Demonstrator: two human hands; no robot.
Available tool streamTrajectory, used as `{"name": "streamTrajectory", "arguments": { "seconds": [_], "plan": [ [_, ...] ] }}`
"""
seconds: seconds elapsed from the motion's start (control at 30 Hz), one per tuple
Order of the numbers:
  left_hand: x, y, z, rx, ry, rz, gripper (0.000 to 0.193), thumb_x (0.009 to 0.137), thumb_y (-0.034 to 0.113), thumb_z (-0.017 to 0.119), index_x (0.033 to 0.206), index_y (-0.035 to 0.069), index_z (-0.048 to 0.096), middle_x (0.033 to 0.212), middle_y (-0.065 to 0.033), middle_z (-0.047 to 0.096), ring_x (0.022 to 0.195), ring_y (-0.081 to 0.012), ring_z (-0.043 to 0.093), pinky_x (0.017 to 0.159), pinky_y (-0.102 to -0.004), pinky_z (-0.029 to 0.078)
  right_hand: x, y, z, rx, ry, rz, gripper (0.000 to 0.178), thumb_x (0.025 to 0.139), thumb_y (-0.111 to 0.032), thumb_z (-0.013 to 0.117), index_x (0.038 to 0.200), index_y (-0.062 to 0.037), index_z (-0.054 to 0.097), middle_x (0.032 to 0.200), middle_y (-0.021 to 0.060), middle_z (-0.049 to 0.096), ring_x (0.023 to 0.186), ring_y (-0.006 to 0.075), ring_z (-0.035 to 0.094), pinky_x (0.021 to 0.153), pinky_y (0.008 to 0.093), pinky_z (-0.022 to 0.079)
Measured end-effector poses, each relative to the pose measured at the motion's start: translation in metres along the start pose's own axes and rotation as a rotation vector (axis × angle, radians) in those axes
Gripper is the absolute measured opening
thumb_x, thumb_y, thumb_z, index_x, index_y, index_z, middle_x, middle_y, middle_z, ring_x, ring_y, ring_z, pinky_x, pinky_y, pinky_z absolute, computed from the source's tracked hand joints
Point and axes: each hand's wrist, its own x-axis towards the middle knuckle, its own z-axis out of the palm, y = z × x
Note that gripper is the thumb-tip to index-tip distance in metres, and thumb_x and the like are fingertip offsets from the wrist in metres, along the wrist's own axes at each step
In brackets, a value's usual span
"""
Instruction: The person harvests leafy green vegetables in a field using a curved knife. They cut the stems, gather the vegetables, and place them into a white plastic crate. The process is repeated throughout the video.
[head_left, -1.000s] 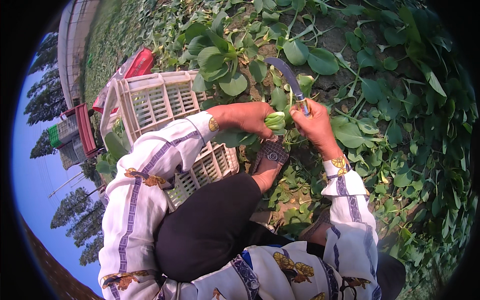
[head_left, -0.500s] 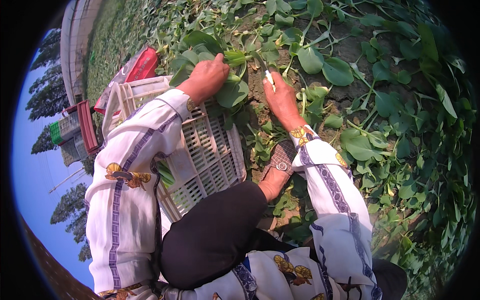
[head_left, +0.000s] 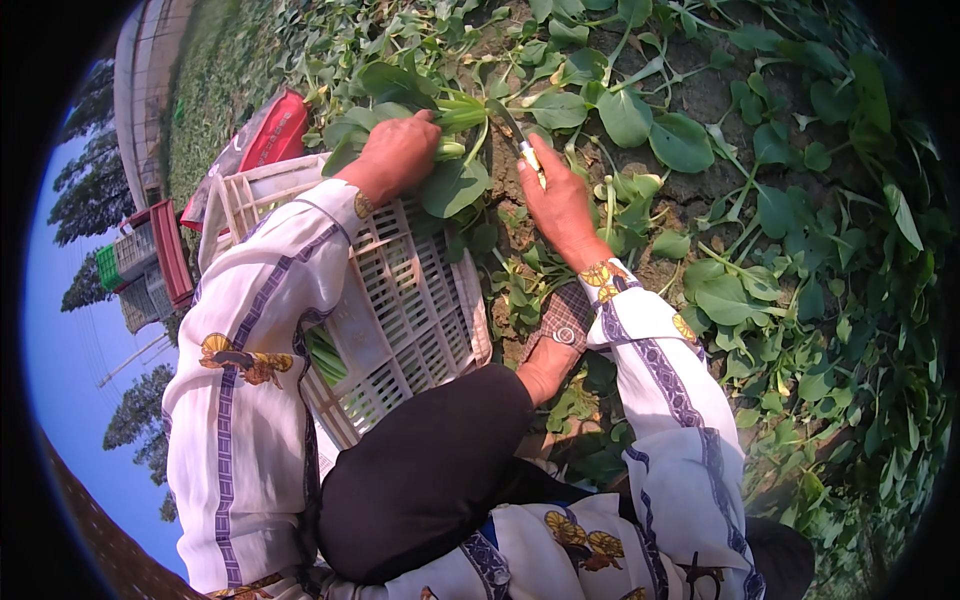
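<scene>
My left hand (head_left: 393, 157) is closed round a bunch of leafy greens with pale stems (head_left: 462, 114), above the far edge of a white slatted plastic crate (head_left: 425, 290). The broad leaves spread out on both sides of the fingers. In my right hand (head_left: 562, 203) is a small sickle (head_left: 508, 122) with a curved metal blade and a pale handle. Its blade tip lies at the cut end of the stems; whether it touches them I cannot tell. Through the crate's slats some green stalks (head_left: 326, 358) show, partly hidden by my left sleeve.
A red and clear plastic bag (head_left: 275, 132) lies beyond the crate. Growing greens (head_left: 725, 300) cover the soil on the right. My foot in a checked shoe (head_left: 563, 318) is between crate and plants. Farther left stands a vehicle-like stack with a red side (head_left: 172, 250).
My left hand has shifted slightly left with the greens. The sickle has moved left along with my right hand, and its blade tip is now at the stem ends.
</scene>
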Motion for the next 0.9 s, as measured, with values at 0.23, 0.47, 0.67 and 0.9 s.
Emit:
{"name": "streamTrajectory", "arguments": {
  "seconds": [0.23,0.47,0.67,0.9],
  "plan": [
    [0.002,0.003,-0.007,-0.003,0.080,0.032,0.013,0.075,0.006,0.051,0.078,0.001,0.062,0.094,-0.0182,0.063,0.077,-0.0334,0.064,0.069,-0.0411,0.051,0.005,0.003,0.002,-0.056,-0.023,0.031,0.041,0.088,-0.025,0.056,0.125,-0.0096,0.051,0.086,0.0223,0.063,0.073,0.0355,0.063,0.065,0.0378,0.048],
    [0.003,0.004,0.002,-0.007,0.024,0.007,0.016,0.069,0.008,0.055,0.083,0.003,0.058,0.094,-0.0160,0.063,0.079,-0.0332,0.063,0.071,-0.0424,0.051,0.032,0.009,-0.007,-0.041,-0.187,-0.021,0.040,0.088,-0.024,0.055,0.123,-0.0040,0.052,0.095,0.0218,0.064,0.085,0.0323,0.064,0.074,0.0364,0.048],
    [-0.025,0.023,-0.013,-0.069,0.048,0.018,0.024,0.070,0.009,0.059,0.093,0.003,0.060,0.118,-0.0104,0.056,0.088,-0.0327,0.061,0.074,-0.0411,0.050,-0.012,0.023,-0.043,0.076,-0.229,0.000,0.045,0.086,-0.026,0.056,0.124,-0.0030,0.050,0.080,0.0142,0.066,0.071,0.0299,0.062,0.065,0.0379,0.047],
    [-0.103,0.111,-0.095,-0.491,0.227,0.233,0.048,0.066,0.008,0.069,0.113,0.010,0.058,0.128,-0.0064,0.051,0.095,-0.0288,0.061,0.078,-0.0366,0.052,-0.081,-0.041,-0.131,0.926,-0.137,0.307,0.062,0.083,-0.023,0.069,0.135,-0.0080,0.039,0.061,-0.0021,0.047,0.043,0.0037,0.039,0.037,0.0168,0.032]
  ]
}}
